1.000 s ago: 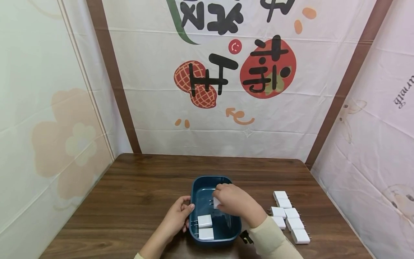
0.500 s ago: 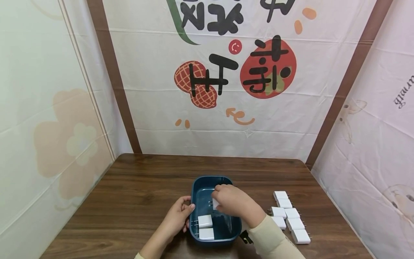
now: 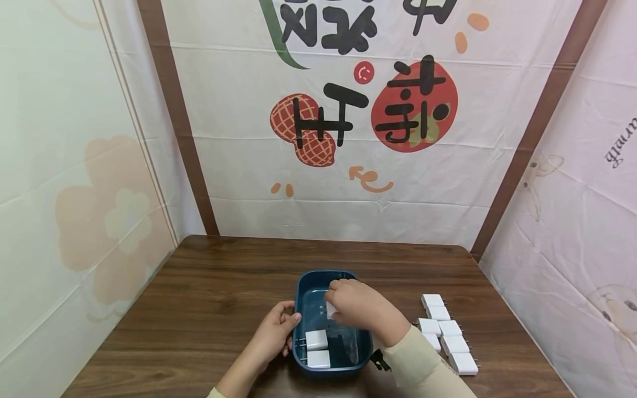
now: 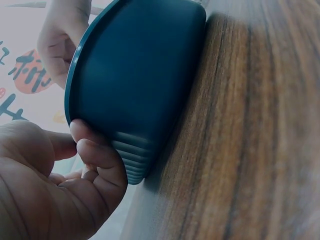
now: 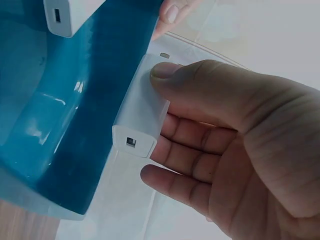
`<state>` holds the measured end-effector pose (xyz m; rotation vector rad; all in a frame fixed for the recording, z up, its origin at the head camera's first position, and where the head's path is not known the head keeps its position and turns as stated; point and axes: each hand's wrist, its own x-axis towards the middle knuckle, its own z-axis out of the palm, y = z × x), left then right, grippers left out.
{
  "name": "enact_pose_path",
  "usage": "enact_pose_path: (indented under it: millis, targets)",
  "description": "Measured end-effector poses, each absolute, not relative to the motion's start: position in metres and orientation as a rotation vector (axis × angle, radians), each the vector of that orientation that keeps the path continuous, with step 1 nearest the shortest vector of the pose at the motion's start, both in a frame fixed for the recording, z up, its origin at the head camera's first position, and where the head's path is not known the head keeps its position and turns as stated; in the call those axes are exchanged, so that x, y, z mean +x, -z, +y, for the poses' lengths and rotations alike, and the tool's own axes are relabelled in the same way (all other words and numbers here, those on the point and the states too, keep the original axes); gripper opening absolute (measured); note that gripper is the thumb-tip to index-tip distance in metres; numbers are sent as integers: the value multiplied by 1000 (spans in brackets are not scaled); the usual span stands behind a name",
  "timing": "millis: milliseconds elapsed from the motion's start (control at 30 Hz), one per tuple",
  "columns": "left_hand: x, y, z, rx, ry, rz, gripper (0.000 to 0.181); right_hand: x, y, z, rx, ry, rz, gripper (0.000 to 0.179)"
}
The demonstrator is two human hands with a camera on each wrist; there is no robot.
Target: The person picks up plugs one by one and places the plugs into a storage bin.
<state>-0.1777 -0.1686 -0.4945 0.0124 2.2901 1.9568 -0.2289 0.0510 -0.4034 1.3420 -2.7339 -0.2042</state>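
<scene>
Upside-down black characters mark the far white cloth. At the brown wood-grain table, the left hand grips the blue tray's left side; the right hand pinches a white charger above the tray.

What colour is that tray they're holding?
The tray is dark teal-blue, clearest in the head view.

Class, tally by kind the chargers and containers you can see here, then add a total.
Blue tub: 1
White USB chargers: 10 (7 on the table, 2 in the tub, 1 in the right hand)
Total: 11
</scene>
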Motion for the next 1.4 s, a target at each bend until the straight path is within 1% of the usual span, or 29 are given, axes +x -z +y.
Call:
enact_pose_path:
  millis: [667,967,1400]
  targets:
    - [-178,494,-169,20,-1961,2278,46,-235,394,22,1364,164,-2724,31]
    - [-177,497,-169,37,-1975,2265,46,-240,406,12,1389,163,-2749,32]
    - [-179,495,-171,-4,-1907,2282,48,-247,421,5,1375,180,-2807,32]
